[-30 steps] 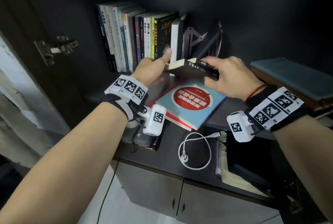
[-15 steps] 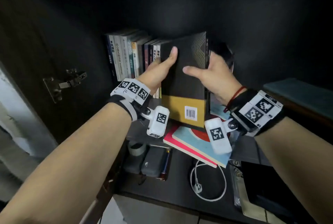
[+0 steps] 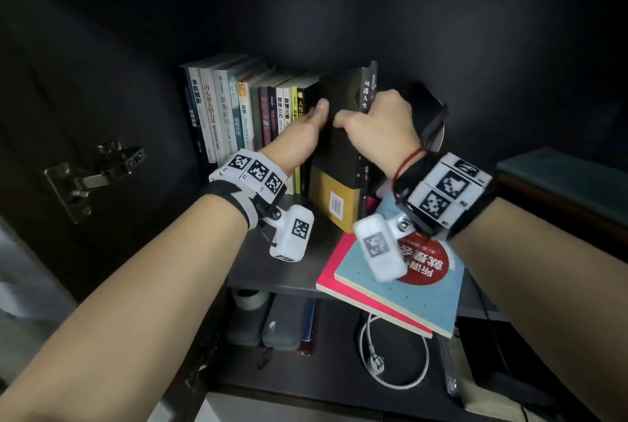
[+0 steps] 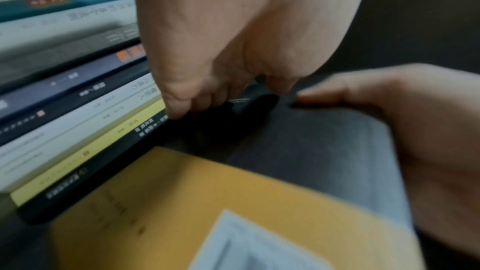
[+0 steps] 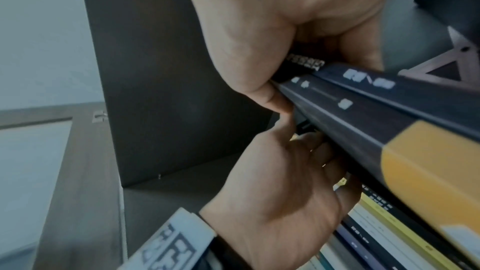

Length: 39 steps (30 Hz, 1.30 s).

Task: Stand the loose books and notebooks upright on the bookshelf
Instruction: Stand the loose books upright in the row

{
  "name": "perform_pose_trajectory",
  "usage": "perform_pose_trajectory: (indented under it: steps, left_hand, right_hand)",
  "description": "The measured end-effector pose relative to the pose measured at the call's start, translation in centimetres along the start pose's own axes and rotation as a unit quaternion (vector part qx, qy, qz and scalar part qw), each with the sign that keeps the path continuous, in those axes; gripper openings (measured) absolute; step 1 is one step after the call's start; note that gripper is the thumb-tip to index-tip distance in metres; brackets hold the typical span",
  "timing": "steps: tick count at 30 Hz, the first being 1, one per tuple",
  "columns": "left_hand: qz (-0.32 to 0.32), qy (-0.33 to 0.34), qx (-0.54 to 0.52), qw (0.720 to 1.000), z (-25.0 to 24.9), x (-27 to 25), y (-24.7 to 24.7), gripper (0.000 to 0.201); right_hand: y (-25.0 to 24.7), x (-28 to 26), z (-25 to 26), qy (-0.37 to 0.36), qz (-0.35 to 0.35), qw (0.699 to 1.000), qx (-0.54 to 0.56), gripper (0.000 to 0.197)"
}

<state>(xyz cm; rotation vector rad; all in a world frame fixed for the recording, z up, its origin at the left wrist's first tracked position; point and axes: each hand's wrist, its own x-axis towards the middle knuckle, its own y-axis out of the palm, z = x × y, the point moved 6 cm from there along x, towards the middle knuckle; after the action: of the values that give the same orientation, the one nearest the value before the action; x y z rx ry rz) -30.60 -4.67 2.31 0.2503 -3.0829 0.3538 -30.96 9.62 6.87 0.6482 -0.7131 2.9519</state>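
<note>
A black book with a yellow lower band point(image 3: 343, 156) stands upright at the right end of the row of upright books point(image 3: 238, 115) on the dark shelf point(image 3: 272, 262). My left hand point(image 3: 316, 115) holds its left side, thumb on the cover and fingers tucked between it and the row. My right hand point(image 3: 360, 112) grips the spine from the right. The left wrist view shows the book's cover point(image 4: 233, 202), the right wrist view its spine point(image 5: 363, 114). Just right of it, a blue book with a red circle point(image 3: 390, 292) lies flat on a red book point(image 3: 336, 265).
A black metal bookend point(image 3: 431, 122) stands behind my right hand. A teal notebook point(image 3: 560, 177) lies flat at the far right. On the surface below are a coiled white cable point(image 3: 394, 370) and grey cases point(image 3: 265, 323). A door hinge point(image 3: 91, 177) sits on the left wall.
The black book went from lying flat in both hands to upright, then turned spine-out and moved in against the row. My right hand shifted from the cover to the spine.
</note>
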Motion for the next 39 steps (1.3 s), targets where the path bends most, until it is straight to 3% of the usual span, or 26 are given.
perform_pose_trajectory:
  steps: [4,5,7,9,11,14,18,22,27,32,39]
  left_hand:
    - [0.014,0.024,0.012,1.000,0.6,0.2,-0.5,0.066]
    - [0.025,0.025,0.019,0.999,0.8,0.4,-0.7,0.064]
    - [0.058,0.036,0.070,0.995,1.2,0.5,-1.4,0.080]
    - [0.081,0.039,0.169,0.982,1.5,0.2,-2.3,0.086]
    - [0.063,0.044,0.238,0.968,1.7,0.1,-2.5,0.065]
    - [-0.019,0.078,0.285,0.955,1.1,0.2,-3.3,0.069]
    - [-0.047,0.056,0.293,0.953,1.5,1.0,-4.0,0.065]
    - [-0.047,0.045,0.311,0.948,1.8,1.8,-3.7,0.040]
    - [-0.057,0.054,0.343,0.936,1.3,2.1,-3.6,0.032]
    - [-0.064,0.044,0.352,0.933,1.4,2.4,-4.0,0.033]
    - [-0.066,0.020,0.343,0.937,2.0,2.2,-3.7,0.039]
  right_hand:
    - [2.5,1.4,0.8,-0.019,-0.046,0.998,-0.049,0.023]
    - [3.0,1.7,0.6,-0.026,-0.053,0.997,-0.055,0.024]
    - [4.3,2.1,-0.3,-0.029,-0.048,0.996,-0.069,0.030]
    - [6.1,2.2,-1.3,-0.018,-0.001,0.997,-0.080,0.044]
    - [7.0,2.0,-1.9,-0.005,0.060,0.994,-0.096,0.057]
    - [7.1,2.1,-2.3,0.001,0.156,0.983,-0.098,0.054]
    - [6.6,2.4,-4.0,0.037,0.249,0.967,-0.045,0.044]
    - [6.4,2.4,-4.8,0.030,0.217,0.971,-0.094,0.030]
    - [6.0,2.6,-4.1,0.023,0.177,0.975,-0.136,0.035]
    - [4.9,2.7,-4.1,0.017,0.149,0.976,-0.160,0.042]
    - [2.2,3.7,-6.0,0.045,0.048,0.975,-0.214,0.056]
